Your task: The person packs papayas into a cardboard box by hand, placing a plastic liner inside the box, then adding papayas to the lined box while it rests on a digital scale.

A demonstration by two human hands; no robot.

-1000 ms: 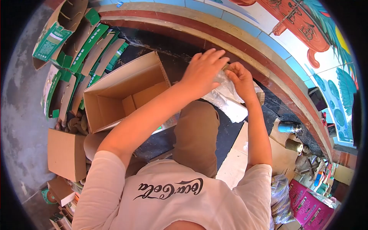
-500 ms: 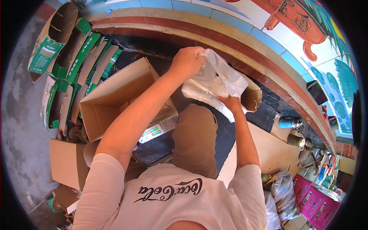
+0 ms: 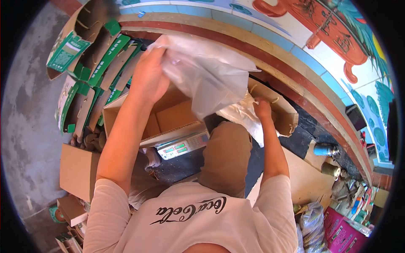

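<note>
Translucent plastic [image 3: 211, 80] was clamped in the left hand [image 3: 151, 76], but the fingers of the right hand [image 3: 263, 109] couldn't be judged.

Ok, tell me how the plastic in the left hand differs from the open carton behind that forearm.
The plastic is whitish and translucent; the carton is brown and opaque. The plastic hangs in folds from the left hand; the carton has stiff, flat walls.

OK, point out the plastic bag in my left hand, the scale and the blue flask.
Plastic bag [image 3: 206, 76], head view: middle of the loose sheet.
Scale [image 3: 182, 147], head view: its display panel.
Blue flask [image 3: 322, 150], head view: side of its body.
</note>
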